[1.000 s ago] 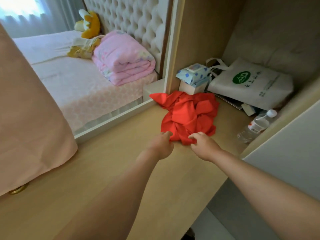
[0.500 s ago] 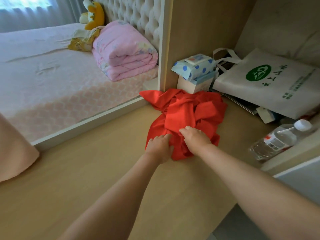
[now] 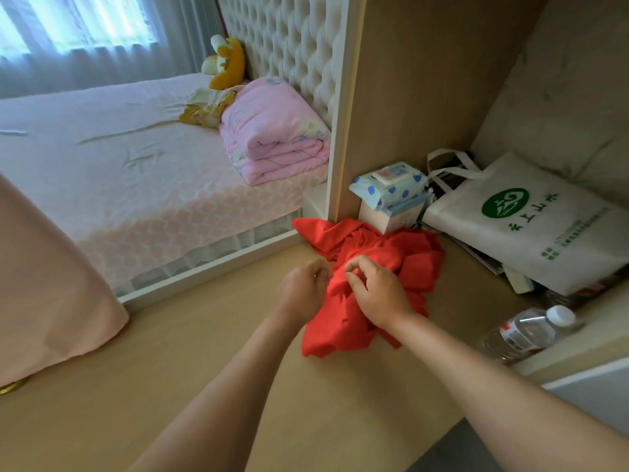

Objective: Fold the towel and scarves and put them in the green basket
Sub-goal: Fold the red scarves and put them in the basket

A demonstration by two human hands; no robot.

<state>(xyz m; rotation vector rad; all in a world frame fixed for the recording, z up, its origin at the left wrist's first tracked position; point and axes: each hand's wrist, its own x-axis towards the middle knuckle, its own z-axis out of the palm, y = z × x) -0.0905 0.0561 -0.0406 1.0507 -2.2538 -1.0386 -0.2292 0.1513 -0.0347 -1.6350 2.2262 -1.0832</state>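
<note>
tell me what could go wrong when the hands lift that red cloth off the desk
The red scarf is crumpled, and the left hand and right hand pinch it close together, so it may come up tangled rather than spread. Its far edge reaches the box carrying the wipes pack; a quick pull might drag or topple them. The water bottle lies on its side nearby and could be knocked rolling.

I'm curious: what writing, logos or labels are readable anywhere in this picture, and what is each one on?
White tote bag: round green logo, then a row of green Chinese characters; one looks like "山". The smaller green lines are too blurred to read.
Water bottle: red and white label, print blurred.
Wipes pack: blue label, too small to read.
Box beneath it: print unreadable.
</note>
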